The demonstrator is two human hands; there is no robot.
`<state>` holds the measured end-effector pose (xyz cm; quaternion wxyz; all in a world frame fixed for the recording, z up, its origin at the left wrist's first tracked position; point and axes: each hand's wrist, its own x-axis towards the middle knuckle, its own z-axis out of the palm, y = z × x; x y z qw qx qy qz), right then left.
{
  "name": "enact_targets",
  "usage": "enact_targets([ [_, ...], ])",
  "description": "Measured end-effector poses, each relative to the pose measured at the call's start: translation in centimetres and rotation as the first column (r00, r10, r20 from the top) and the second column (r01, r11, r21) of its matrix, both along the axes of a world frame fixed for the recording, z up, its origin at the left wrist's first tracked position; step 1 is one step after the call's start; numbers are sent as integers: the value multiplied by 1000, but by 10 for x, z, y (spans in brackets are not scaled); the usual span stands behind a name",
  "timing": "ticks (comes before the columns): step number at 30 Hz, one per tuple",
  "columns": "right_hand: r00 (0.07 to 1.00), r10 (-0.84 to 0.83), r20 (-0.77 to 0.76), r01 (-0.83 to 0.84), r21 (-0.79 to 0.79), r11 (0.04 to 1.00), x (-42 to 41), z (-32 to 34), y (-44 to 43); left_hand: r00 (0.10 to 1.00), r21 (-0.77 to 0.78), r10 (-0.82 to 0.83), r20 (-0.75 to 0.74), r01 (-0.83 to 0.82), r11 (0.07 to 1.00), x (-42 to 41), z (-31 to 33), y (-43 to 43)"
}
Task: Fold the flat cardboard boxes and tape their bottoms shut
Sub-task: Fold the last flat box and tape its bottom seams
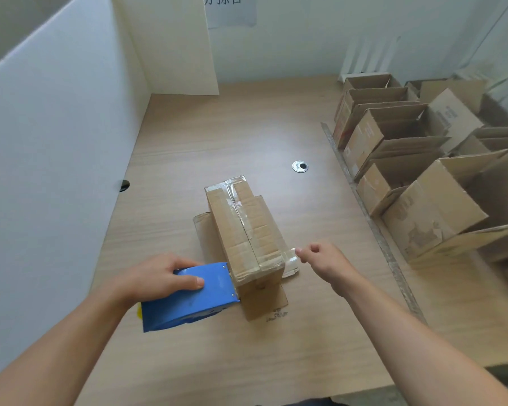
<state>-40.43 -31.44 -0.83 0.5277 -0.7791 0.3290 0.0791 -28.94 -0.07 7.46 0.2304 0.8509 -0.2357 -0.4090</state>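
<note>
A small cardboard box stands bottom-up on the wooden table, with clear tape running along its centre seam. My left hand grips a blue tape dispenser whose front edge meets the box's near left corner. My right hand pinches the loose end of a clear tape strip that hangs off the box's near right corner. The box's open flaps lie flat on the table under it.
Several folded open cardboard boxes crowd the table's right side behind a metal ruler. White partition boards wall off the left and back. A round cable grommet sits in the tabletop beyond the box.
</note>
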Motion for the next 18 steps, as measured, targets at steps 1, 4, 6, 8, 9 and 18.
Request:
enact_targets([
  [1, 1000, -2, 6, 2, -6, 1000, 0, -3, -1, 1000, 7, 1, 1, -1, 1000, 0, -2, -1],
  [4, 1000, -9, -14, 9, -4, 1000, 3, -10, -4, 1000, 26, 10, -5, -10, 1000, 1, -5, -4],
  [6, 998, 7, -57, -8, -14, 1000, 6, -13, -3, 1000, 63, 9, -3, -9, 998, 2, -9, -6],
  [8, 994, 34, -102, -33, 5, 999, 6, -17, -1, 1000, 88, 5, -17, -4, 996, 2, -13, -8],
  [9, 992, 41, -122, -36, 40, 999, 5, -19, 0, 1000, 94, 8, -23, -5, 996, 2, -15, -9],
  [18, 939, 137, -316, -29, 324, 946, 5, -33, 14, 998, 132, 50, -29, -45, 990, 1, -21, -10],
])
